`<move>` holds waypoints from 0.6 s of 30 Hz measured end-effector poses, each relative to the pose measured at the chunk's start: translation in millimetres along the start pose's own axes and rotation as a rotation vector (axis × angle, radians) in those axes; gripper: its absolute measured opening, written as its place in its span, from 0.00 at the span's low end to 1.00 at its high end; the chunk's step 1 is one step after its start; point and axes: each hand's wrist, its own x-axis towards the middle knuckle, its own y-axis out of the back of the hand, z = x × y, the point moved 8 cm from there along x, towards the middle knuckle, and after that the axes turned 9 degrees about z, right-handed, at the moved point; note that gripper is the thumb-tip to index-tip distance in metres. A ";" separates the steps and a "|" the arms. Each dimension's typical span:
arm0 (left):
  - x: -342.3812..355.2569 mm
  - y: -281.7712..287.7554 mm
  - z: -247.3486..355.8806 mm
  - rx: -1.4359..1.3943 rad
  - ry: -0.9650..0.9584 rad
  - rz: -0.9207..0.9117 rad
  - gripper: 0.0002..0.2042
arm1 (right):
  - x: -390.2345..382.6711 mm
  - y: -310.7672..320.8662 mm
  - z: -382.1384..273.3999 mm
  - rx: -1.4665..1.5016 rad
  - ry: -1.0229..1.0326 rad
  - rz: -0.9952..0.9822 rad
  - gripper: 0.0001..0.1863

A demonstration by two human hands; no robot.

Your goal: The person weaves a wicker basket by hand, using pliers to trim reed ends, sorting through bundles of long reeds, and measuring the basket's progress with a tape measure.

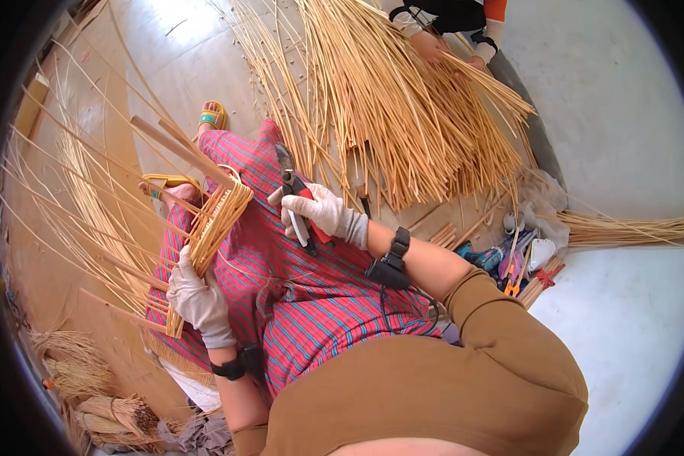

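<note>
My left hand (197, 300), in a pale work glove, is closed around the edge of a partly woven wicker piece (219, 220) that rests on my lap. Long thin canes and several thicker sticks (178, 148) stick out from it to the left and up. In my right hand (323, 209), also gloved, is a pair of pruning shears (290, 182) with red and black on the handles. Its dark blades point away from me, to the right of the weaving and apart from it. Red plaid cloth (311, 285) covers my legs beneath both hands.
A big heap of cut canes (410, 114) lies ahead on the floor, where another person's hands (437, 53) hold some. Right of me are a clear plastic bag (543, 201), tools with orange handles (514, 283) and a cane bundle (623, 229). Coiled bundles (114, 418) lie lower left.
</note>
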 end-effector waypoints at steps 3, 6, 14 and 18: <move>-1.6 0.2 1.3 0.008 0.014 -0.015 0.27 | -0.4 1.2 0.1 0.003 -0.018 0.000 0.23; -3.2 -0.3 2.9 0.006 0.028 -0.022 0.28 | 0.7 1.1 2.3 0.030 -0.029 -0.011 0.24; -5.0 -2.0 2.9 0.018 0.028 -0.010 0.28 | 4.6 5.9 8.2 0.088 -0.068 -0.046 0.25; -2.8 -1.0 4.3 0.023 0.033 -0.005 0.27 | 4.9 7.5 9.5 0.110 -0.108 -0.066 0.25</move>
